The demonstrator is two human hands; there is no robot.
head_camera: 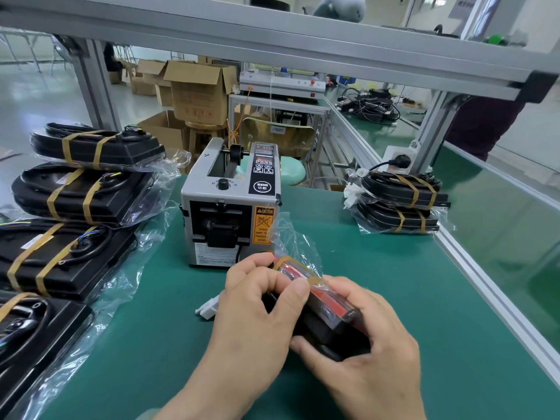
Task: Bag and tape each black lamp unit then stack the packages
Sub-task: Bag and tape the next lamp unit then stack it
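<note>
Holding the bagged lamp unit (330,319) over the green counter (424,298), we curl our left grip (257,301) round its far end, with the thumb pressing a strip of amber tape (315,281) onto the plastic. Our right grip (366,341) clasps the near end from below. The tape dispenser (230,207) stands just beyond the left grip. Taped packages (88,201) lie piled well left of it, and a stack (400,204) of two sits well beyond the right grip.

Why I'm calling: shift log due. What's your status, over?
Left hand pressing tape onto bagged lamp, right hand gripping it. Not stacked yet. Tape machine just ahead, not blocking.
</note>
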